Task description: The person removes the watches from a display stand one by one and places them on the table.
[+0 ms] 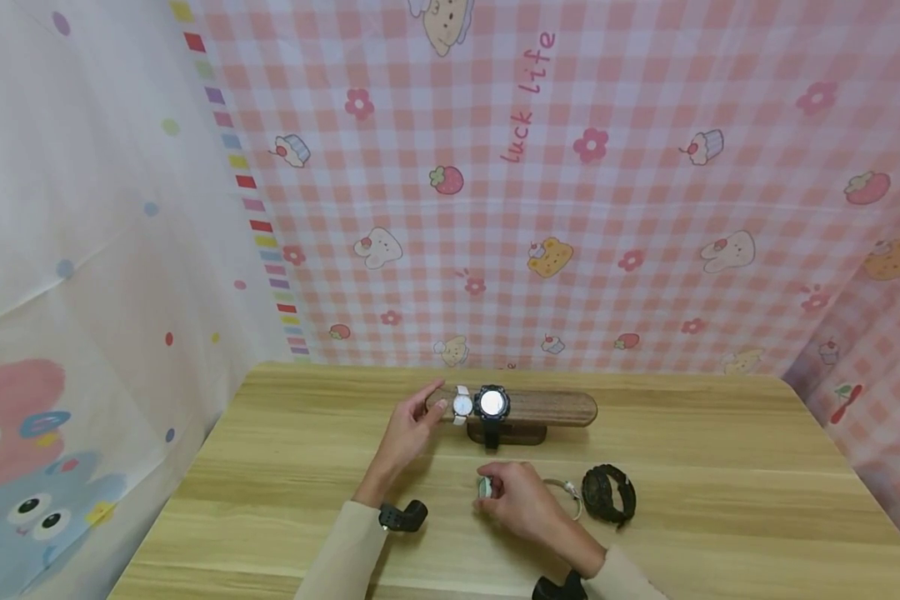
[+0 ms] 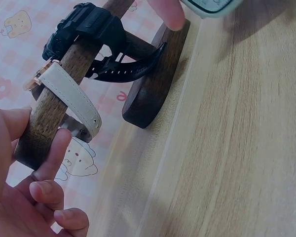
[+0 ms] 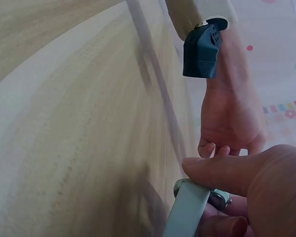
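Note:
My left hand point(image 1: 411, 423) grips the left end of the bar of a dark wooden watch stand point(image 1: 551, 408), thumb on one side and a finger beneath. Beside those fingers, a watch with a white strap point(image 2: 71, 94) hangs around the bar. A chunky black watch point(image 1: 492, 403) sits right next to it, its strap end dangling. Over the table in front of the stand, my right hand point(image 1: 521, 500) pinches a pale green watch point(image 3: 188, 210) between thumb and fingers. The strap points down and away from the palm in the right wrist view.
On the wooden table point(image 1: 285, 467), a thin light-coloured watch point(image 1: 572, 492) lies partly behind the right hand. A dark, bulky watch point(image 1: 607, 494) stands on its side just right of it. A checked pink cloth point(image 1: 525, 208) hangs behind the table.

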Demonstrator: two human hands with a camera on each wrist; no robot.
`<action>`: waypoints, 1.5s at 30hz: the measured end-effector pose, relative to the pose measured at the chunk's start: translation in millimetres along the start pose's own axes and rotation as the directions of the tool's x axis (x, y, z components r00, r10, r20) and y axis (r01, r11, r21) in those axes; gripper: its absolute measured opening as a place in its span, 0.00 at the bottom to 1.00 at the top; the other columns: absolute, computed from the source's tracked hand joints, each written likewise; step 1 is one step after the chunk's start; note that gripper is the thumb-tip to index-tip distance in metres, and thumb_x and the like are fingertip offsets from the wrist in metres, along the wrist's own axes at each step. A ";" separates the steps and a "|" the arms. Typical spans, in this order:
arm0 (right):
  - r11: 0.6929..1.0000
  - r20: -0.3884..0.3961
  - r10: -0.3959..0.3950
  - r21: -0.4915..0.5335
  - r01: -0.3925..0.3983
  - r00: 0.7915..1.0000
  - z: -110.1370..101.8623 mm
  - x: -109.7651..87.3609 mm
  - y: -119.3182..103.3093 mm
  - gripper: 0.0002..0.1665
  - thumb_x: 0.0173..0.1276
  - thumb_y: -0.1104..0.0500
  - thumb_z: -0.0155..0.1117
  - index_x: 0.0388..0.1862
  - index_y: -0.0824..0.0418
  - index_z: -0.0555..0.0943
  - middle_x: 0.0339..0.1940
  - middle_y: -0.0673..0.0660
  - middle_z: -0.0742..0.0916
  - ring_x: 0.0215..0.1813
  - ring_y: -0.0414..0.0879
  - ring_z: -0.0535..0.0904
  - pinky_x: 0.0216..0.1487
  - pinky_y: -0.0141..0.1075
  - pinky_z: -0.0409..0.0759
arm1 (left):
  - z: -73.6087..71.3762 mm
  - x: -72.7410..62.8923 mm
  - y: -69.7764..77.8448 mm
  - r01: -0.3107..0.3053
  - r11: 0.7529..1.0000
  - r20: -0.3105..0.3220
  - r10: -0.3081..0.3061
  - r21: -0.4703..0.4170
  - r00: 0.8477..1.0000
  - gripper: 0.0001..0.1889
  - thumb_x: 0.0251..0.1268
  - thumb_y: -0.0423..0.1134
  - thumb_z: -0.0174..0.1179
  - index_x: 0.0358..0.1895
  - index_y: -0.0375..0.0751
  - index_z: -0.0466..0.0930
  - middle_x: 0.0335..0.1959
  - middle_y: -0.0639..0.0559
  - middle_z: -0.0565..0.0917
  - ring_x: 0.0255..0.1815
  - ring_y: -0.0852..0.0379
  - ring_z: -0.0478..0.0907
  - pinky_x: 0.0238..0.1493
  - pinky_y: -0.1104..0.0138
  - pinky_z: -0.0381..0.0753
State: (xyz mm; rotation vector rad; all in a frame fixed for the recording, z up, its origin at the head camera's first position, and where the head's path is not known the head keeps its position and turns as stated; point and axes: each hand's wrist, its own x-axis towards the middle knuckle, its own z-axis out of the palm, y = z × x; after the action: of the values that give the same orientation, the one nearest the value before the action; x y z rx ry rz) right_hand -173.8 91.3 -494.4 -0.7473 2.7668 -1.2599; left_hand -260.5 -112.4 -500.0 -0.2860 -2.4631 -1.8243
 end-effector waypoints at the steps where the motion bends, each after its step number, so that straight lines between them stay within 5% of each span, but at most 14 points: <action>1: 1.000 0.000 0.003 -0.001 -0.003 1.000 0.6 0.0 -0.1 0.22 0.54 0.68 0.75 0.48 0.76 0.82 0.22 0.49 0.82 0.24 0.31 0.71 0.27 0.27 0.74 | 0.0 0.1 0.1 0.001 1.000 0.001 -0.001 0.003 1.000 0.22 0.72 0.40 0.59 0.67 0.51 0.75 0.22 0.54 0.70 0.23 0.62 0.65 0.24 0.73 0.65; 35: 0.999 0.042 0.040 0.009 -0.041 0.998 5.6 1.0 1.0 0.19 0.57 0.66 0.75 0.47 0.71 0.83 0.18 0.46 0.80 0.21 0.30 0.69 0.22 0.28 0.70 | -0.4 0.7 0.8 0.007 1.000 0.010 -0.007 0.004 1.000 0.22 0.73 0.40 0.58 0.68 0.48 0.74 0.23 0.55 0.70 0.23 0.61 0.66 0.24 0.73 0.65; 45: 0.993 -0.009 0.116 -0.004 -0.116 0.993 -17.2 0.5 -3.4 0.29 0.59 0.62 0.75 0.59 0.71 0.79 0.22 0.45 0.79 0.23 0.34 0.71 0.26 0.29 0.71 | -0.5 0.9 1.0 0.005 1.000 0.007 -0.005 0.015 1.000 0.22 0.73 0.39 0.58 0.68 0.48 0.74 0.21 0.55 0.69 0.22 0.62 0.64 0.22 0.74 0.64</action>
State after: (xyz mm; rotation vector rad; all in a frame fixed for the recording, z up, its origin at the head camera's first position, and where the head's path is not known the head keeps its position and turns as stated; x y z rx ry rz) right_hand -176.2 101.4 -480.3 -0.5730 2.7753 -1.2396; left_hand -261.2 -112.4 -498.8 -0.2866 -2.4837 -1.8087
